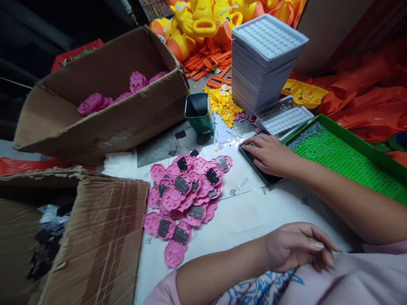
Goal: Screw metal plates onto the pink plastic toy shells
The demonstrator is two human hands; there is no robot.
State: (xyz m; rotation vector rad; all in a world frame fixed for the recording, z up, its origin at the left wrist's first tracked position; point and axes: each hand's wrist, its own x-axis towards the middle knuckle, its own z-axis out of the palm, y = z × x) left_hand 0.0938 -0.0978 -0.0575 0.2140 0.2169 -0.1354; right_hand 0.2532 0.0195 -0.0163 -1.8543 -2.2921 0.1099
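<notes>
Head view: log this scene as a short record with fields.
right hand: palm down on a dark tray, beside the green tray
left hand: loosely curled, empty, at the near edge of the table
middle: heap of pink pieces, many with grey plates on them
behind: green cup, stack of white trays, cardboard box with more pink pieces inside

I see right hand (270, 154) palm down on dark tray (265, 177), just beside green tray (346, 161). Left hand (295, 248) loose, empty, resting on pink garment (356, 281). Pink parts pile (187, 195) on white paper (254, 216), cardboard box (101, 106) behind, stacked white trays (263, 63) far side
</notes>
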